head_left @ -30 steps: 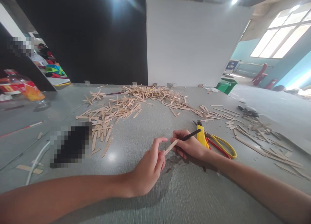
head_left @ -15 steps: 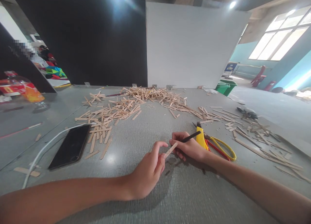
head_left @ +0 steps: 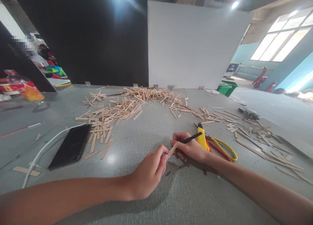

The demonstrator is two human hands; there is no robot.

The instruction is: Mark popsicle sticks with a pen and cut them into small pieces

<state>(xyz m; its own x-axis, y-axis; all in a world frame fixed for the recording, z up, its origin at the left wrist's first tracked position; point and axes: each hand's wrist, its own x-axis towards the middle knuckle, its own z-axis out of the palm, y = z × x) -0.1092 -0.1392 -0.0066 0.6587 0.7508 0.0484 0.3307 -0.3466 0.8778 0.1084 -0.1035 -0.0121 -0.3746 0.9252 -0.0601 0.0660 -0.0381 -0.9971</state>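
Grey tabletop point(head_left: 137, 138) is backed by a black panel point(head_left: 102, 39) at 11 o'clock and a white panel point(head_left: 190, 42) at 1 o'clock. Loose wood pieces point(head_left: 154, 94) are heaped toward 12 o'clock. Near the middle, the left hand point(head_left: 149, 174) is closed in a pinch, and the right hand point(head_left: 189, 146) is curled in a writing hold. From them, a phone point(head_left: 70, 147) is seen at 9 o'clock and a yellow handle point(head_left: 202, 138) at 3. By the right hand a black pen point(head_left: 193, 137) is gripped, its rear end pointed to 2 o'clock; whether its tip is touching wood cannot be told. Between the hands a wooden stick point(head_left: 174, 148) is held, its long axis slanted from 7 to 1 o'clock: its near end is pinched by the left hand, its dark-marked face is exposed, and its far end is brought just beside the right hand.
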